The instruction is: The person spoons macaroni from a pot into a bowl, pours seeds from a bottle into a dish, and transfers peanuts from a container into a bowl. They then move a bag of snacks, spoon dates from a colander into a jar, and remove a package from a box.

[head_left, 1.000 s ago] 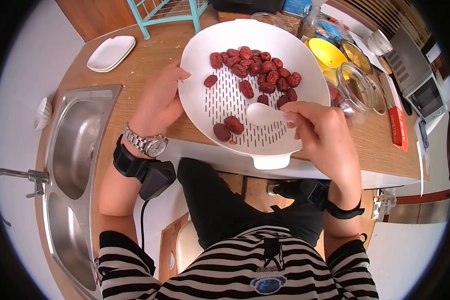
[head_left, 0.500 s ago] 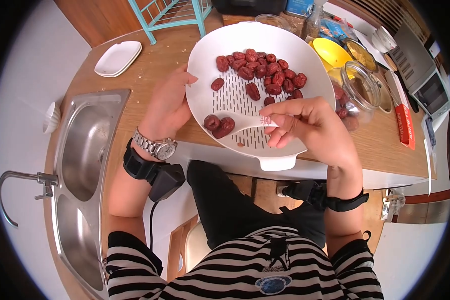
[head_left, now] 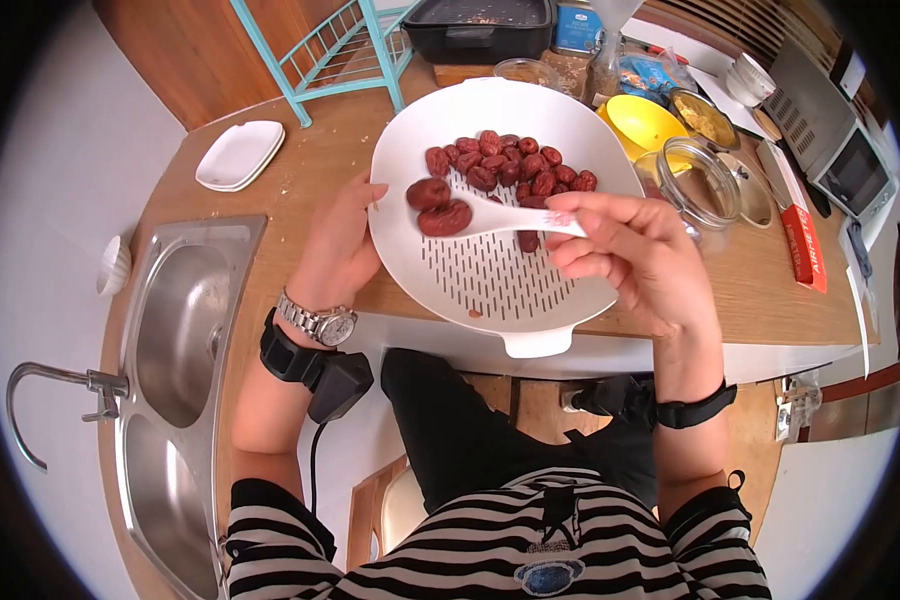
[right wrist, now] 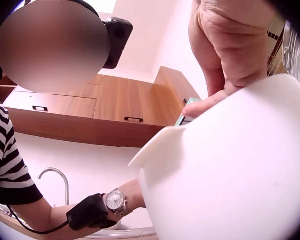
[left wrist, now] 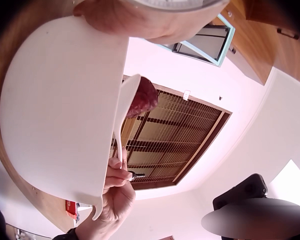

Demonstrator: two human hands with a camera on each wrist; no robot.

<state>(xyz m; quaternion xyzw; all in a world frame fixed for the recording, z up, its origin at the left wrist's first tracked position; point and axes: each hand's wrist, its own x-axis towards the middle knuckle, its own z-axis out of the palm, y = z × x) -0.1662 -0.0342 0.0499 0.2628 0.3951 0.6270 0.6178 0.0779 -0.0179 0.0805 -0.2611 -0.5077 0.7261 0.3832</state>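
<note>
In the head view, a white slotted colander sits at the counter's front edge, its lip handle toward the body. My left hand holds its left rim, thumb at the edge and the other fingers largely hidden. My right hand pinches the handle of a white spoon. Two wrinkled dried red dates lie in the spoon's bowl. The left wrist view shows the spoon with a date raised above the colander rim. Several more red dates are gathered in the colander's far part.
To the right stand an open glass jar, a yellow bowl and a red box. White square plates lie left, near a double steel sink. A turquoise rack and a black pan stand at the back.
The spoon moved left to two dates lying near the colander's front left, scooped them and rose with them. My left hand has stayed at the rim.
</note>
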